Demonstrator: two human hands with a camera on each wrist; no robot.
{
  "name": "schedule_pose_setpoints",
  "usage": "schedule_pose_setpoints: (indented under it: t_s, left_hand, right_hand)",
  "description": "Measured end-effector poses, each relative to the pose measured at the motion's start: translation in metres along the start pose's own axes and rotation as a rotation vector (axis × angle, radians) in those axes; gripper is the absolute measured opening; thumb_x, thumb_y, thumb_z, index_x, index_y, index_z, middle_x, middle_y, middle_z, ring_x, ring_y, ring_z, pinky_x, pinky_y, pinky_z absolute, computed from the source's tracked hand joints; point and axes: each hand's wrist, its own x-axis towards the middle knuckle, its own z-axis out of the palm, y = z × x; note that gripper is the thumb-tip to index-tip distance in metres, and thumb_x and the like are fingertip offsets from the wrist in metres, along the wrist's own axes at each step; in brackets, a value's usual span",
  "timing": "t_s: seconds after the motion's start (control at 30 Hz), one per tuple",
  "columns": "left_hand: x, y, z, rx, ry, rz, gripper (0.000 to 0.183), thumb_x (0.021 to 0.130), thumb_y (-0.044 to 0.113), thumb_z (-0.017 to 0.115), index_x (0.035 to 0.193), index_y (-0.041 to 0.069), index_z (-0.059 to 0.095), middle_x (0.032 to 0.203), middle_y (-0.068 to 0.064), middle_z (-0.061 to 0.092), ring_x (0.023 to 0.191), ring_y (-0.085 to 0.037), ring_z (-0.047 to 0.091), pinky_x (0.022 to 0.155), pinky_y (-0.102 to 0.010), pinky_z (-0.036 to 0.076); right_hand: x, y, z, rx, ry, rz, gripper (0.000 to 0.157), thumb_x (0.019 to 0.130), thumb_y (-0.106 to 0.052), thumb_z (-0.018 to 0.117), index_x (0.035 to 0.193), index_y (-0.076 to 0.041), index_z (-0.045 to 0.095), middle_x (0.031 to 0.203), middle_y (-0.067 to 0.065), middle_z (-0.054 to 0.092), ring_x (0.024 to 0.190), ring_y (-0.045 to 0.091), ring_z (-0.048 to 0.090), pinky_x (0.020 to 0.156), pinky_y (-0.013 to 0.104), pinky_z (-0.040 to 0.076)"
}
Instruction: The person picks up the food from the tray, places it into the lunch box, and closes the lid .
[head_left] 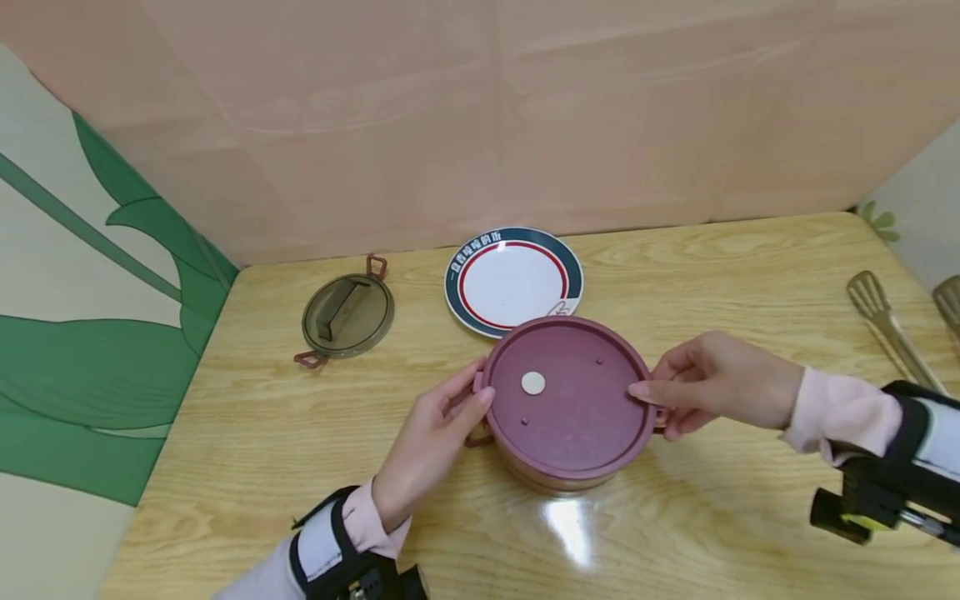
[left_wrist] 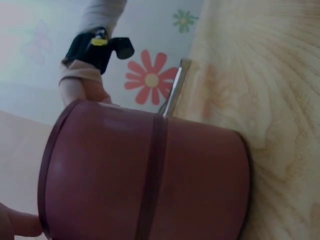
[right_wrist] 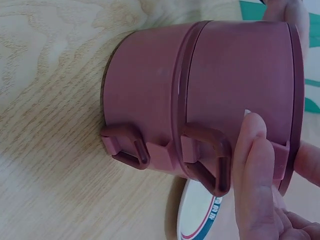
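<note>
A round, two-tier maroon lunch box (right_wrist: 150, 85) stands upright on the table, covered by a flat purple lid (head_left: 577, 392) with a white dot. My left hand (head_left: 431, 433) holds the lid's left edge, thumb on top and fingers at the side. At the opposite edge, my right hand (head_left: 697, 383) pinches the rim, its thumb on the lid. In the right wrist view, my right fingers (right_wrist: 255, 175) lie along the upper tier beside a loop-shaped clasp (right_wrist: 212, 160). A second clasp (right_wrist: 127, 145) sits on the lower tier.
Behind the lunch box lies a white plate (head_left: 513, 283) with a dark blue rim. A round, smoky see-through lid (head_left: 360, 321) with a handle and two clasps rests to the left. At the far right are a slotted spatula (head_left: 888, 321) and part of another utensil (head_left: 948, 300).
</note>
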Motion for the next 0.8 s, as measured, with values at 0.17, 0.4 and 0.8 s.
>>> schedule_pose_setpoints:
  t_s: [0.17, 0.4, 0.8]
  left_hand:
    - [0.001, -0.007, 0.004, -0.021, -0.001, -0.006, 0.053, 0.103, 0.030, 0.043, 0.150, 0.008, 0.032, 0.156, -0.007, 0.032, 0.144, -0.019, 0.032, 0.116, -0.035, 0.031]
    - [-0.001, -0.015, 0.009, -0.052, 0.023, 0.016, 0.055, 0.104, 0.035, 0.039, 0.151, 0.009, 0.030, 0.157, -0.003, 0.031, 0.145, -0.016, 0.028, 0.117, -0.035, 0.030]
    - [-0.006, -0.025, 0.011, -0.032, 0.074, 0.049, 0.056, 0.105, 0.039, 0.032, 0.151, 0.008, 0.030, 0.157, -0.003, 0.032, 0.146, -0.017, 0.027, 0.121, -0.039, 0.023]
  right_hand:
    - [-0.004, 0.005, 0.005, -0.102, 0.077, -0.069, 0.028, 0.096, -0.027, 0.058, 0.091, -0.001, 0.066, 0.074, 0.002, 0.069, 0.064, 0.009, 0.064, 0.059, 0.028, 0.058]
    - [-0.008, 0.011, 0.011, -0.146, 0.189, -0.114, 0.026, 0.097, -0.028, 0.058, 0.089, -0.004, 0.066, 0.069, 0.001, 0.066, 0.060, 0.013, 0.059, 0.054, 0.028, 0.052]
    - [-0.014, 0.027, 0.016, -0.209, 0.370, -0.157, 0.030, 0.101, -0.027, 0.049, 0.117, -0.009, 0.066, 0.090, 0.003, 0.069, 0.072, 0.004, 0.058, 0.056, 0.024, 0.047]
